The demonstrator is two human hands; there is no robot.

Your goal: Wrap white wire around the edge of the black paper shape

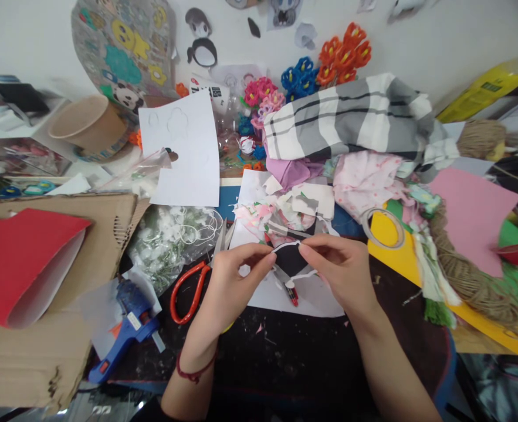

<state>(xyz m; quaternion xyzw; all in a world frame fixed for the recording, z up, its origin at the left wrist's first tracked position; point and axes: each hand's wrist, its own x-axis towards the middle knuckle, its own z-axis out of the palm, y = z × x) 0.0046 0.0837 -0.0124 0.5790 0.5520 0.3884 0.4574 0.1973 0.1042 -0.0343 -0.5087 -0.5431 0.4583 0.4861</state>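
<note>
Two hands meet over the middle of the table (pixel 285 363), both closed in a fingertip pinch on one small workpiece. The left hand (pixel 234 281) grips the upper left corner of a black fabric piece (pixel 290 262); the right hand (pixel 340 269) grips its upper right corner. The piece is held just above a white sheet (pixel 280 296), clear of the surface.

Condition of the piece: cut to a rough triangle, with a white cord edging (pixel 285 246) running along the top edge and down the lower right side. Whether the edging is fixed all round cannot be told; the lower left edge is partly hidden by the left fingers. On this evidence, cutting appears done and trimming is partway along.

Tools lying idle: red-handled scissors (pixel 188 290) just left of the left hand, and a blue glue gun (pixel 127 328) further left, neither touched. A heap of paper and cloth offcuts (pixel 285 211) lies just behind the hands. A tape roll (pixel 384 228) rests on a yellow sheet (pixel 417 258) to the right.
</note>
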